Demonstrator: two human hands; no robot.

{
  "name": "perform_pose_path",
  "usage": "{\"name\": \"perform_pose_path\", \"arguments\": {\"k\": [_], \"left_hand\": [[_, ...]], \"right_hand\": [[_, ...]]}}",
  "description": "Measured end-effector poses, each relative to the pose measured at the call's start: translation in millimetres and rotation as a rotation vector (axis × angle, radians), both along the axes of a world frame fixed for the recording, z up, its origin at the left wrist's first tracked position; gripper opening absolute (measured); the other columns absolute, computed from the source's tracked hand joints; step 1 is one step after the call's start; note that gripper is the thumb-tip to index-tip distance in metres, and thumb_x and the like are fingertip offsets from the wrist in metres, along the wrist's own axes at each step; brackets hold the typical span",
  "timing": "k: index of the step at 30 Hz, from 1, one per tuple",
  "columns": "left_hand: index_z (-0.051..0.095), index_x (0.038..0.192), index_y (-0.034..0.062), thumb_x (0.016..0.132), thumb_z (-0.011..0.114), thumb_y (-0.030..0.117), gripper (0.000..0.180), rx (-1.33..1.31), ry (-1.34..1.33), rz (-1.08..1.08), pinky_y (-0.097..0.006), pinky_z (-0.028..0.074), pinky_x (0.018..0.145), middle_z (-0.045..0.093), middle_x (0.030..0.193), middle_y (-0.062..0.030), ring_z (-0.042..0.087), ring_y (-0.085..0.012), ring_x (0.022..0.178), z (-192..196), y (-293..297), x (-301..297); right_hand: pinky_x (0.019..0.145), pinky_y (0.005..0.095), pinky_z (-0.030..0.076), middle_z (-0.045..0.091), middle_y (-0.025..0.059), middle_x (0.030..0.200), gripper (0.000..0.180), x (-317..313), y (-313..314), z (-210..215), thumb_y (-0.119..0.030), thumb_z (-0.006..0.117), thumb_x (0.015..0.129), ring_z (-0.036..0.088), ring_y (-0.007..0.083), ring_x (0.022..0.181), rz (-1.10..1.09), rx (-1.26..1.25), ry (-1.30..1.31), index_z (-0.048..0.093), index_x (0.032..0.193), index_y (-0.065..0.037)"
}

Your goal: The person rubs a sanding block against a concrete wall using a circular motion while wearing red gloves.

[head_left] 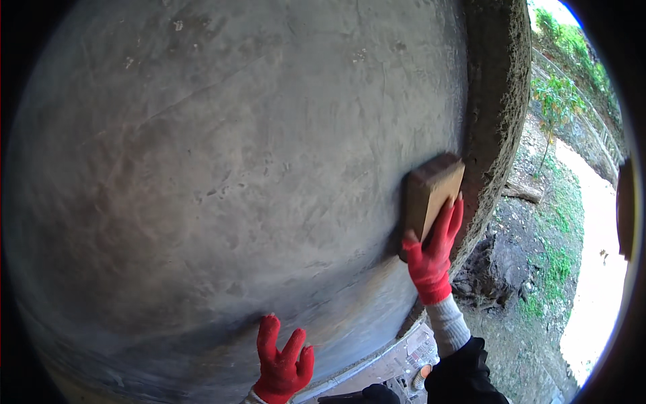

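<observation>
The tan block [434, 198] sits under the right hand [433, 259], just beyond its fingertips and against the grey wall [269, 168], with its darker side toward the plaster. The right hand, in a red glove, is clamped on the block: the thumb lies at the lower left corner, and the fingers reach up along the face turned outward. The left hand [284, 367], gloved in red too, is well apart from it, lower and to the left, holding nothing, its fingers spread before the wall; whether they touch the surface I cannot tell.

The step in hand looks to be rubbing or smoothing the wall with the block, here close to the border. Just right of the block runs a dark, rough-edged strip [494, 101], so the next move probably calls for keeping the block's face flat, with even pressure, and steering its corner clear of that edge. The left hand seems free to steady the body or feel the surface.

Farther out, right of the right hand, lie a dark stump-like lump [488, 273] and grassy ground [555, 262].
</observation>
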State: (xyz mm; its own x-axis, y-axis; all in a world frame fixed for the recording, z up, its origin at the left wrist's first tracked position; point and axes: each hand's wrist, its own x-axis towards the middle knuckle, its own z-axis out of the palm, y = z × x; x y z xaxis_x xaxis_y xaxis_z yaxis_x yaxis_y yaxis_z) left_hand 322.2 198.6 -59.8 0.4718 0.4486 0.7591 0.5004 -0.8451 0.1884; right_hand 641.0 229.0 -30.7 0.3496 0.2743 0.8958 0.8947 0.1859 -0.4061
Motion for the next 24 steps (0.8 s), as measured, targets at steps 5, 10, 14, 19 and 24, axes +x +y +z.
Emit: {"name": "perform_pose_path", "arguments": {"k": [5,10,14,19,24], "left_hand": [[0.053,0.118,0.0067,0.075,0.066,0.008,0.045,-0.018,-0.009,0.034,-0.052,0.032,0.104,0.030,0.138,-0.0233,0.032,-0.0439,0.128,-0.8,0.8,-0.6],[0.045,0.123,-0.0010,0.078,0.059,0.003,0.047,-0.022,0.041,-0.029,-0.054,0.027,0.105,0.025,0.139,-0.0316,0.029,-0.0470,0.129,0.9,-1.9,8.3],[0.044,0.124,-0.0001,0.078,0.058,0.002,0.049,-0.068,0.063,-0.012,-0.054,0.027,0.105,0.025,0.139,-0.0316,0.029,-0.0470,0.129,-1.6,-3.2,3.3],[0.044,0.124,0.0006,0.078,0.057,0.001,0.048,-0.058,0.079,0.024,-0.054,0.027,0.104,0.025,0.139,-0.0313,0.029,-0.0470,0.128,0.0,-5.0,-0.6],[0.044,0.124,0.0008,0.078,0.057,0.001,0.048,-0.067,0.083,0.082,-0.054,0.027,0.105,0.025,0.139,-0.0303,0.029,-0.0469,0.128,0.8,-6.3,-7.8]], "right_hand": [[0.106,0.0553,0.024,0.009,0.0350,0.146,0.089,4.3,7.5,-56.1,-0.032,0.064,0.082,0.019,0.0526,0.133,-0.027,0.020,0.007,0.011,0.148,-0.006],[0.107,0.0564,0.020,-0.002,0.0334,0.147,0.116,-7.9,-32.9,-252.6,-0.023,0.073,0.066,0.011,0.0538,0.135,0.100,-0.298,0.102,-0.009,0.148,-0.011],[0.104,0.0581,0.026,0.002,0.0358,0.144,0.112,13.9,-16.9,-187.1,-0.022,0.077,0.066,0.018,0.0570,0.131,-0.001,-0.161,0.036,0.003,0.149,-0.014],[0.105,0.0554,0.026,0.009,0.0350,0.145,0.097,38.5,1.2,-17.8,-0.023,0.073,0.071,0.020,0.0533,0.132,-0.055,-0.023,-0.076,0.015,0.147,-0.007],[0.105,0.0562,0.026,0.008,0.0363,0.145,0.094,17.0,7.9,-85.1,-0.022,0.072,0.074,0.020,0.0546,0.132,-0.036,0.009,0.017,0.015,0.147,-0.006]]}}
